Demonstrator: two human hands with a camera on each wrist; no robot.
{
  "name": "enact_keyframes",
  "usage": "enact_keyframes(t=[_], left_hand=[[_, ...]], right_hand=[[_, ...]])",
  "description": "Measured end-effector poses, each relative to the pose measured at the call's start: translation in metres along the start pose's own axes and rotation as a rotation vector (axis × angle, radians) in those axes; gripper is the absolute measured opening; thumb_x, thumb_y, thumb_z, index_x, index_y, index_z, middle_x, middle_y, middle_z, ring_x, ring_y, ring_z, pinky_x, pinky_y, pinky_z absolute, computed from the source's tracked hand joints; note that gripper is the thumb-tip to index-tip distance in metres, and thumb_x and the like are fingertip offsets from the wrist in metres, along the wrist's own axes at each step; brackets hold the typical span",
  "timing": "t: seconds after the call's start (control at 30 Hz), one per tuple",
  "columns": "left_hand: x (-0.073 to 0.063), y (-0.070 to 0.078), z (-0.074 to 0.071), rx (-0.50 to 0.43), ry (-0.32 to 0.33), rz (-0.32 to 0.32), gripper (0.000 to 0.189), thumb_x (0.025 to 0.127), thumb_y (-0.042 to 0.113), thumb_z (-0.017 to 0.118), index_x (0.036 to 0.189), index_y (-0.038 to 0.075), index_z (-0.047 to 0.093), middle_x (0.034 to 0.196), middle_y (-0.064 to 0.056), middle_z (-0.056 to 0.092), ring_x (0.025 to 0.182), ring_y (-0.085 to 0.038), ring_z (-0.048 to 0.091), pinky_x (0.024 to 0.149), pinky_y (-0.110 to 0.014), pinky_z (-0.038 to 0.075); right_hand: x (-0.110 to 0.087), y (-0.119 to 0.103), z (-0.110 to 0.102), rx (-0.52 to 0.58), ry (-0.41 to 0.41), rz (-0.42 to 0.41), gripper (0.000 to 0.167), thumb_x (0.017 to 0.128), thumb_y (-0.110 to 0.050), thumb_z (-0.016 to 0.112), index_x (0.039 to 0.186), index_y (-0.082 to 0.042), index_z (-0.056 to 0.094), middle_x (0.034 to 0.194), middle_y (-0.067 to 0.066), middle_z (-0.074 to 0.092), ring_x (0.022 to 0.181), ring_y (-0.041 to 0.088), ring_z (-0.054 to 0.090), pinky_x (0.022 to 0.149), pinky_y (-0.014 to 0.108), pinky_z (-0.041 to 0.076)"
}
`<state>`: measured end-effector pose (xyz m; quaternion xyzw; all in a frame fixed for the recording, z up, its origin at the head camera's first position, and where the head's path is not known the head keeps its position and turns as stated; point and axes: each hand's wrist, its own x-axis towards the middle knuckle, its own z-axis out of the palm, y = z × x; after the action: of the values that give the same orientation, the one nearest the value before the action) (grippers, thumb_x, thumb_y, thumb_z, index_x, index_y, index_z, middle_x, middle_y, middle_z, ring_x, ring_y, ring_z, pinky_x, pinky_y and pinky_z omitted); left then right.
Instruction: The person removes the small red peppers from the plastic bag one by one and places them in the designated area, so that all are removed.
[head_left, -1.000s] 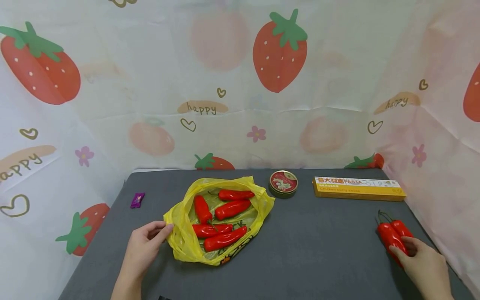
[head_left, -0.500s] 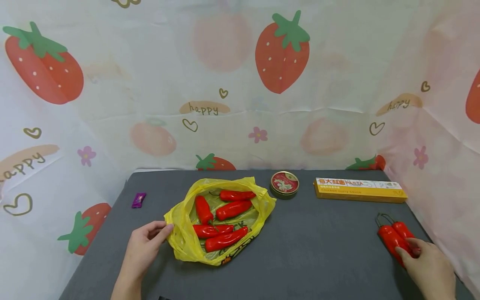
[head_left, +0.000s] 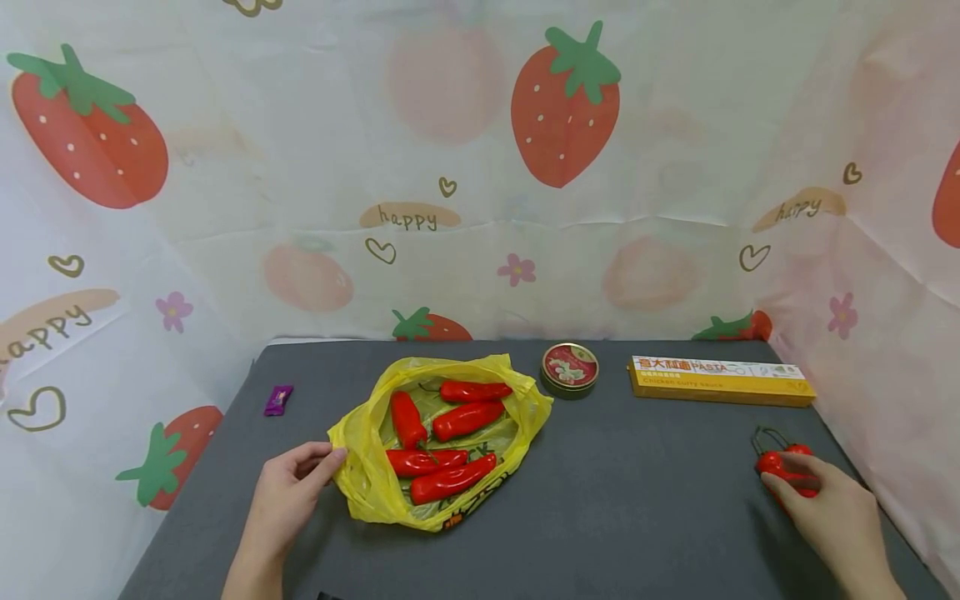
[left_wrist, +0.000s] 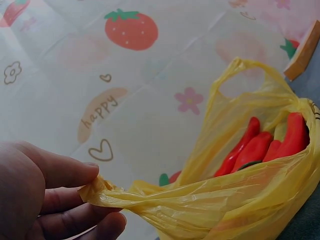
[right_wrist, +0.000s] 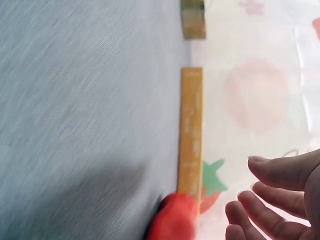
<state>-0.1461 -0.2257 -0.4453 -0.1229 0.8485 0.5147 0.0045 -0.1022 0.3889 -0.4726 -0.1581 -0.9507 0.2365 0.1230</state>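
Note:
My left hand pinches the left edge of a yellow plastic bag, thumb and fingertips on the gathered film in the left wrist view. Inside the bag lie several red chili peppers. At the right, my right hand hovers over two red chili peppers with green stems, hiding their lower parts. In the right wrist view that hand holds nothing. Its fingers are loosely bent and apart from the blurred red pepper.
A round red-lidded tin stands behind the bag to its right. Farther right lies a yellow pasta box. A small purple wrapped candy sits at the left of the grey table. Strawberry-print cloth walls the back and sides.
My right hand has let go of the peppers at the right and risen above them, its fingers spread from them. My left hand and the bag have stayed put.

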Motion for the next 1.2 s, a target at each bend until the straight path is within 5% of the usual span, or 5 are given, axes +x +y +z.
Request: enact_keyframes(t=[0.23,0.47,0.8,1.0,1.2], left_hand=[[0.000,0.001,0.001,0.005,-0.002,0.008,0.043,0.095,0.041,0.070,0.116,0.004,0.072,0.095,-0.001,0.074,0.081,-0.009,0.064,0.074,-0.026,0.054],[0.000,-0.001,0.001,-0.015,-0.004,0.017,0.043,0.095,0.040,0.070,0.116,0.003,0.072,0.094,-0.001,0.073,0.081,-0.010,0.063,0.074,-0.025,0.055],[0.000,-0.001,0.001,-0.011,-0.002,0.010,0.043,0.095,0.042,0.070,0.116,0.004,0.072,0.095,-0.002,0.073,0.081,-0.011,0.063,0.074,-0.025,0.054],[0.000,-0.001,0.000,-0.021,-0.003,0.015,0.043,0.095,0.041,0.070,0.116,0.003,0.072,0.095,-0.002,0.073,0.080,-0.011,0.064,0.073,-0.025,0.055],[-0.001,0.000,-0.001,-0.015,-0.009,-0.005,0.044,0.096,0.041,0.069,0.117,0.004,0.071,0.096,-0.002,0.073,0.083,-0.014,0.065,0.075,-0.024,0.055]], right_hand=[[-0.007,-0.025,0.001,0.092,0.021,-0.083,0.048,0.085,-0.040,0.081,0.119,-0.008,0.071,0.101,0.015,0.077,0.076,0.002,0.066,0.065,0.022,0.040],[-0.010,-0.060,0.007,0.175,-0.063,-0.114,0.049,0.088,-0.039,0.079,0.124,-0.007,0.069,0.107,0.016,0.075,0.094,0.030,0.071,0.064,0.013,0.048],[-0.011,-0.096,0.020,0.252,-0.055,-0.227,0.042,0.088,-0.032,0.080,0.123,-0.010,0.070,0.103,0.008,0.076,0.087,0.010,0.070,0.070,0.014,0.052],[-0.014,-0.118,0.027,0.299,-0.085,-0.262,0.041,0.088,-0.030,0.080,0.122,-0.011,0.070,0.103,0.007,0.076,0.091,0.020,0.071,0.071,0.017,0.054],[-0.016,-0.142,0.035,0.349,-0.132,-0.280,0.037,0.089,-0.027,0.080,0.122,-0.013,0.070,0.102,0.003,0.075,0.091,0.017,0.070,0.073,0.019,0.054]])
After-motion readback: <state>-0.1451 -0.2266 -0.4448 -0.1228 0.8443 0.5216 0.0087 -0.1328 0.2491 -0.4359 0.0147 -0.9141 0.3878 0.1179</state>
